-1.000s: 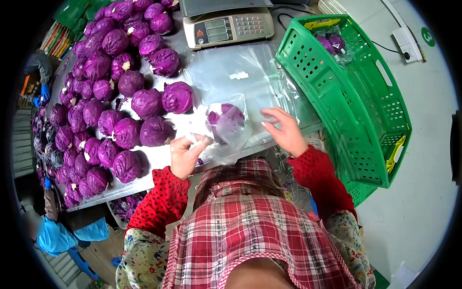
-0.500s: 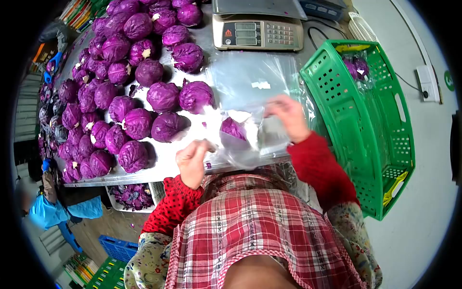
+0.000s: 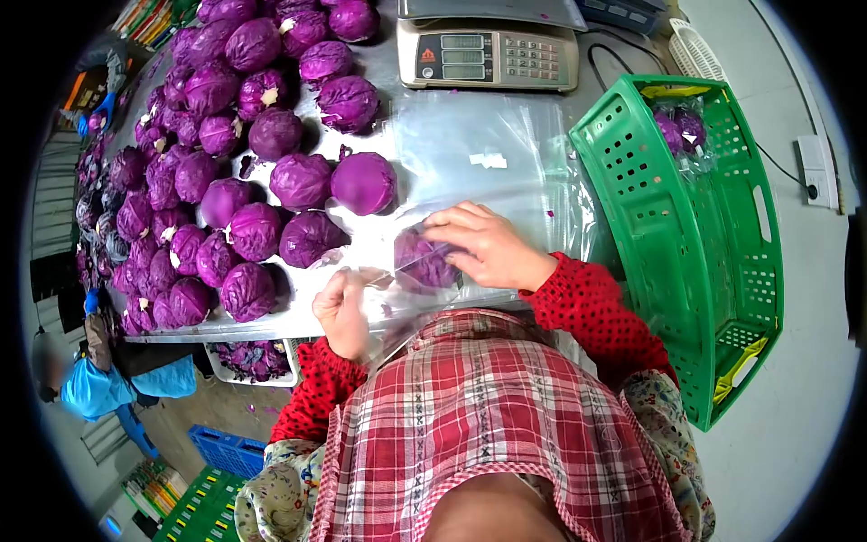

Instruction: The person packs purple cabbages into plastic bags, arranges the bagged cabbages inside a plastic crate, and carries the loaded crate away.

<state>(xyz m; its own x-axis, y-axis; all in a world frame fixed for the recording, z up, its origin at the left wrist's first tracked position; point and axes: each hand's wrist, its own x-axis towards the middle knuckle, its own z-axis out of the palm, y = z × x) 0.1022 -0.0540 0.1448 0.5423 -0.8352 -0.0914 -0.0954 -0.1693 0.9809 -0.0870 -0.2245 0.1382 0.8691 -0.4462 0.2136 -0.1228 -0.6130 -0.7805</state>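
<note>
A red cabbage (image 3: 421,260) lies inside a clear plastic bag (image 3: 388,287) at the near edge of the metal table (image 3: 298,296). My right hand (image 3: 488,246) rests on top of the bagged cabbage, fingers spread over it. My left hand (image 3: 344,307) is closed on the bag's open end, just left of the cabbage, at the table's edge. Both sleeves are red with dark dots.
Several loose red cabbages (image 3: 226,154) cover the table's left half. A stack of clear bags (image 3: 488,158) lies in front of a weighing scale (image 3: 488,54). A green crate (image 3: 695,235) with bagged cabbages (image 3: 682,131) stands at the right. Another person (image 3: 81,379) is at lower left.
My right hand came down from the lifted bag onto the bagged cabbage. My left hand closed tighter on the bag's end and pulled it nearer.
</note>
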